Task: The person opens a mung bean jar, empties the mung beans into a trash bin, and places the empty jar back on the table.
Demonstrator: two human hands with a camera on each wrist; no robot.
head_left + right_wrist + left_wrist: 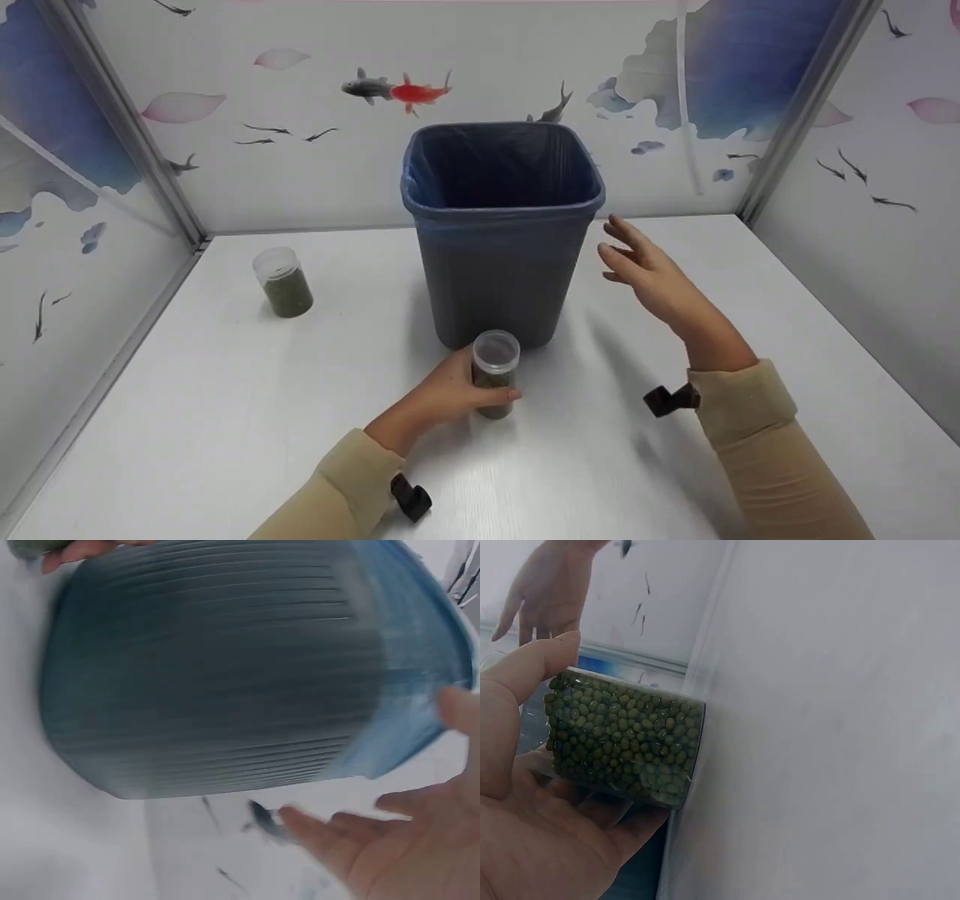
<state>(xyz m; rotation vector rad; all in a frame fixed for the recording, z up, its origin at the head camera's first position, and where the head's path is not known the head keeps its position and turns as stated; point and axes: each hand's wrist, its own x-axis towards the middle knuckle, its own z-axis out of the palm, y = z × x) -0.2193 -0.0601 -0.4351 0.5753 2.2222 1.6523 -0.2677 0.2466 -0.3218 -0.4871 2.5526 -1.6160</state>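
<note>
My left hand point(450, 390) grips a clear plastic jar point(496, 375) in front of the bin, thumb across its near side. In the left wrist view the jar point(626, 739) is mostly full of small green mung beans, and the fingers curl under it. My right hand point(649, 277) hovers in the air to the right of the bin, fingers loosely spread and holding nothing. A dark grey trash bin point(499, 277) stands upright at the back middle, with a blue bag point(502, 214) folded over its rim. The right wrist view shows my right hand point(420, 840) near the bag's edge.
A second clear jar point(283, 283) with green contents stands at the back left of the white table point(225, 420). White panels point(300, 172) printed with fish and petals enclose the back and sides, framed by metal posts point(810, 105).
</note>
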